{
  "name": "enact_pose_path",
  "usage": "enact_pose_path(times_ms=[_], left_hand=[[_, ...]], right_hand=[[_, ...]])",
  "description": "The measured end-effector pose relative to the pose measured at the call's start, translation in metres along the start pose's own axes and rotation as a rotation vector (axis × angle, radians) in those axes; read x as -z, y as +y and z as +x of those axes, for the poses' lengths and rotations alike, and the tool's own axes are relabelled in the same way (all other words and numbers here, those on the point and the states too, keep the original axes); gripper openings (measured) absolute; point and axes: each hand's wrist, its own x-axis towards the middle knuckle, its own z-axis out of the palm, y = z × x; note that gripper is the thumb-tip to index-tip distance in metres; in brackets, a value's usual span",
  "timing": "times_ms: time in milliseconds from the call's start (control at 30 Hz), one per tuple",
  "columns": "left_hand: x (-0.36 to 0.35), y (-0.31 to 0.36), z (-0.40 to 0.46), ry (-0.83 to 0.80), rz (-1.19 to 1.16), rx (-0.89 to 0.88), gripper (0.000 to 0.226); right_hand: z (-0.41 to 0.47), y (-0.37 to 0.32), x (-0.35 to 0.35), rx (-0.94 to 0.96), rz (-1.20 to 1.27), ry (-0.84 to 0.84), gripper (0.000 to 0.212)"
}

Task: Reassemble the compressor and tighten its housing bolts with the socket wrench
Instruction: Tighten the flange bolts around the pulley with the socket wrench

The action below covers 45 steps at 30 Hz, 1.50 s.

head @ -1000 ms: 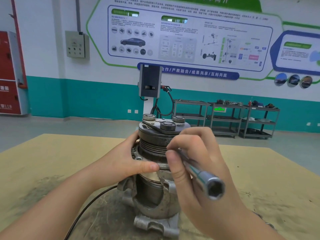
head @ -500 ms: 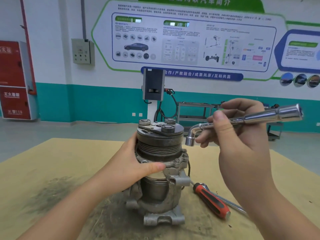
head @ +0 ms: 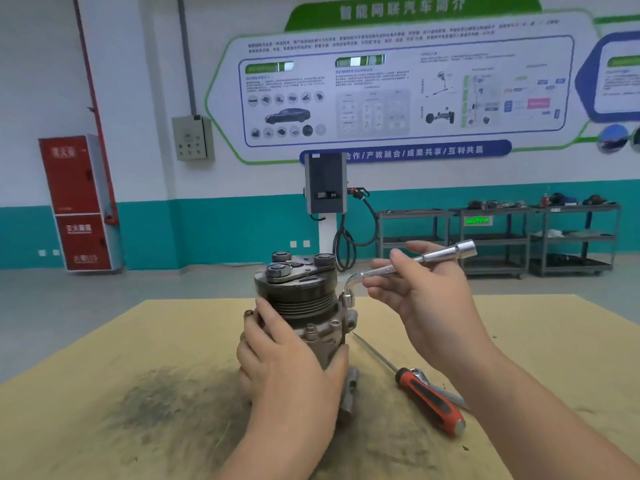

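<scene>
A: How many compressors, and where?

B: One compressor, standing upright on the tabletop, between the two hands. Three round knobs sit on its top plate, and a ribbed pulley band runs below that.

A: And the hands?

B: Two. The left hand wraps the near side of the housing, fingers curled round the left flank and thumb pressed on the right. The right hand is up and to the right of the compressor, pinching the shaft of one L-shaped socket wrench between thumb and fingers.

A: Is the wrench on a bolt?

B: Its bent end points down and its socket sits at the right edge of the housing flange, touching it. The bolt head itself I cannot make out. The long end, with an open socket, sticks up and right past the fingers.

A: What else is on the tabletop?

B: One screwdriver with a red and black handle, lying below the right hand, just right of the compressor. A second metal shaft seems to lie beside its handle, though it is blurred.

A: Anything hidden?

B: The left hand covers most of the compressor's lower body; only a mounting lug shows beneath the thumb. Both forearms are cut off by the bottom edge.
</scene>
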Motion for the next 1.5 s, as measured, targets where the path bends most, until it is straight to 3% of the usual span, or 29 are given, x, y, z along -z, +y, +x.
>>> enact_pose_path(times_ms=[267,400,500,567,633,700,800,1000,1233,1500], left_hand=[[0.026,-0.018,-0.027,0.008,-0.204,-0.184,0.097],[0.028,-0.044,0.001,0.040,-0.419,-0.168,0.119],[0.024,-0.064,0.040,-0.189,-0.578,-0.156,0.137],[0.015,-0.073,0.057,-0.352,-0.737,-0.216,0.117],[0.004,-0.078,0.063,-0.375,-0.805,-0.289,0.093],[-0.010,-0.084,0.064,-0.325,-0.856,-0.294,0.100],[-0.023,-0.092,0.063,-0.279,-0.920,-0.268,0.133],[-0.030,-0.095,0.055,-0.279,-0.905,-0.249,0.147],[-0.027,-0.095,0.058,-0.296,-0.899,-0.312,0.130],[-0.027,-0.097,0.058,-0.269,-0.823,-0.298,0.131]], right_hand=[[-0.001,0.006,0.000,-0.102,0.018,-0.042,0.014],[0.001,0.008,0.002,-0.121,0.017,-0.033,0.014],[0.002,0.010,0.003,-0.148,0.050,-0.050,0.015],[0.002,0.012,0.004,-0.178,0.054,-0.068,0.015],[0.004,0.014,0.005,-0.213,0.062,-0.081,0.013],[0.007,0.014,0.008,-0.253,0.086,-0.081,0.009],[0.012,0.015,0.012,-0.297,0.121,-0.053,0.006],[0.014,0.021,0.013,-0.283,0.134,-0.002,0.010],[0.011,0.023,0.010,-0.185,0.113,0.003,0.008],[0.012,0.024,0.011,-0.201,0.109,-0.013,0.009]])
